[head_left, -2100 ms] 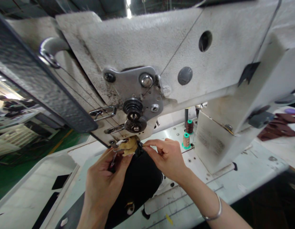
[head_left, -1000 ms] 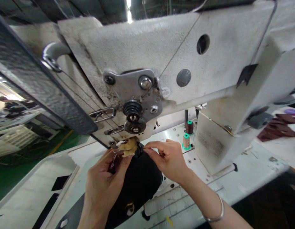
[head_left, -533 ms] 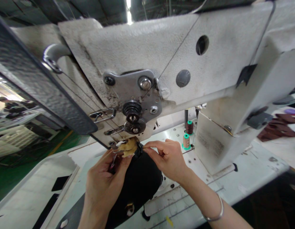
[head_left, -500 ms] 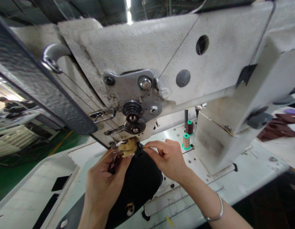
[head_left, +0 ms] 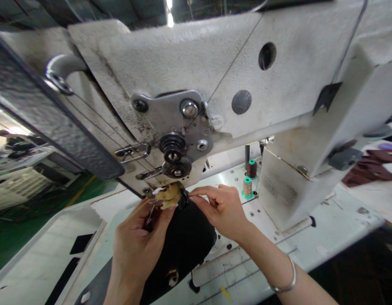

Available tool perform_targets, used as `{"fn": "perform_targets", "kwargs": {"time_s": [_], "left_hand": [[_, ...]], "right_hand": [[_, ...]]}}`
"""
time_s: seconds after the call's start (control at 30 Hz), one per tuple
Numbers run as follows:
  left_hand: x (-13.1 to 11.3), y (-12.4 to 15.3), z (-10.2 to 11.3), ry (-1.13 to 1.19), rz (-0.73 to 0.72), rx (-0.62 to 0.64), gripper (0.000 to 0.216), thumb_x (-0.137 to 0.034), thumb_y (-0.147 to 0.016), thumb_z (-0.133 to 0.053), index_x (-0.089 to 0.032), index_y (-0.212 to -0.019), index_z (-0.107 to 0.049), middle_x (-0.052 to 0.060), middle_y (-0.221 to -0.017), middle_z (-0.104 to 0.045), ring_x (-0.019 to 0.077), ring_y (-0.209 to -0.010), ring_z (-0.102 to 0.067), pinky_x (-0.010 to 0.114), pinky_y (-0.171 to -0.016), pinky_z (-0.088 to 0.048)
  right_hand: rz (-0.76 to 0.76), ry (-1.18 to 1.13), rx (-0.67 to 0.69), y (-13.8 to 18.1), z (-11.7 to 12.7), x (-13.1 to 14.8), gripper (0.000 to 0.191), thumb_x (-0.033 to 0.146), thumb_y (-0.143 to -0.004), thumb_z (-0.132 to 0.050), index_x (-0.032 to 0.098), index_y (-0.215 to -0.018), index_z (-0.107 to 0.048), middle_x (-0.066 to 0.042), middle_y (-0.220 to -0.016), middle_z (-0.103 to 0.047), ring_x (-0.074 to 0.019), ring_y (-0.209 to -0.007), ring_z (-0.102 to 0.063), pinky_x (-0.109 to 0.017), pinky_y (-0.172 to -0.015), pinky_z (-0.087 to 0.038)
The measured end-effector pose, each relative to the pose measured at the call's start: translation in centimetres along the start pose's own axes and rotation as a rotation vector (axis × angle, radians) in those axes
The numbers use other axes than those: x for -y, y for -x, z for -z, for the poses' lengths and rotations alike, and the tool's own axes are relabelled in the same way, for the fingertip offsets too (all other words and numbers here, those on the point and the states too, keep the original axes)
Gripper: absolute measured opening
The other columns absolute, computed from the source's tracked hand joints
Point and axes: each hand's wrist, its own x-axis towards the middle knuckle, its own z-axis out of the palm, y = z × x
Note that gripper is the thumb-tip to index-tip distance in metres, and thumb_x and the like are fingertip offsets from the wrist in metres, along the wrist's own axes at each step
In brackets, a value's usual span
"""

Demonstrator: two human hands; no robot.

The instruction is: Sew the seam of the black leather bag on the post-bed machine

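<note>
Beneath the head of a sewing machine [head_left: 170, 63], both of my hands meet near the black presser parts [head_left: 183, 199]. My left hand [head_left: 139, 237] is closed around a small dark red tool [head_left: 149, 222] with a thin metal part, mostly hidden in the palm. Its thumb and fingertips lie against a crumpled tan piece [head_left: 169, 195] at the machine's lower end. From the other side, my right hand [head_left: 223, 212] pinches thumb and forefinger together beside the black parts; what it pinches is too small to make out. Below the hands is a rounded black machine bed [head_left: 183, 250].
Two thread spools, one dark brown [head_left: 252, 168] and one beige [head_left: 247, 187], stand on the pale tabletop [head_left: 338, 228]. A dark grey bar [head_left: 56, 101] slants across the left. Dark red pieces [head_left: 370, 167] lie at the far right. A person [head_left: 12, 140] is in the background.
The machine has shifted slightly left and up in view. Both hands keep nearly the same pose at the presser area.
</note>
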Motion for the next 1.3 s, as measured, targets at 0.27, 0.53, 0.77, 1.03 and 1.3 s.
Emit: {"fn": "perform_targets", "kwargs": {"time_s": [0.27,0.53,0.77,1.03,1.3], "left_hand": [[-0.1,0.1,-0.1,-0.014,-0.018,-0.005,0.033,-0.051,-0.082,-0.067,-0.024,-0.102,-0.072,0.0,-0.094,-0.075,0.0175,-0.079,-0.066,0.028,-0.069,-0.049],[-0.1,0.2,-0.1,-0.017,0.001,-0.017,0.033,-0.05,-0.082,-0.068,-0.025,-0.102,-0.072,-0.001,-0.09,-0.074,0.016,-0.074,-0.064,0.028,-0.065,-0.046],[-1.2,0.3,-0.4,0.018,0.017,-0.047,0.029,-0.05,-0.083,-0.067,-0.025,-0.097,-0.072,-0.001,-0.091,-0.074,0.0175,-0.08,-0.065,0.029,-0.073,-0.047],[-1.1,0.4,-0.3,-0.002,0.031,-0.039,0.031,-0.051,-0.083,-0.066,-0.024,-0.097,-0.072,-0.001,-0.089,-0.073,0.0174,-0.079,-0.066,0.028,-0.071,-0.047],[-0.6,0.3,-0.2,-0.019,0.039,-0.03,0.037,-0.055,-0.081,-0.068,-0.026,-0.103,-0.073,-0.001,-0.087,-0.073,0.0161,-0.073,-0.064,0.027,-0.064,-0.045]], "right_hand": [[0.02,-0.003,-0.004,0.0,0.0,-0.1,0.018,0.037,-0.096,-0.063,0.028,-0.096,-0.078,0.007,-0.055,-0.061,-0.0081,-0.049,-0.044,-0.023,-0.063,-0.034],[0.024,-0.015,0.003,0.0,0.2,-0.1,0.015,0.035,-0.095,-0.065,0.027,-0.095,-0.078,0.007,-0.056,-0.061,-0.0076,-0.049,-0.043,-0.023,-0.063,-0.033],[0.02,0.001,-0.003,0.0,0.1,-0.1,0.016,0.034,-0.096,-0.064,0.027,-0.095,-0.077,0.007,-0.056,-0.061,-0.008,-0.05,-0.044,-0.024,-0.063,-0.032],[0.045,-0.001,-0.008,0.1,-0.2,-0.4,0.013,0.032,-0.095,-0.065,0.027,-0.095,-0.077,0.009,-0.052,-0.055,-0.0074,-0.048,-0.04,-0.022,-0.064,-0.032],[0.045,0.013,-0.019,0.1,-0.1,-0.4,0.012,0.031,-0.095,-0.066,0.027,-0.096,-0.077,0.008,-0.054,-0.057,-0.008,-0.051,-0.044,-0.023,-0.064,-0.031]]}}
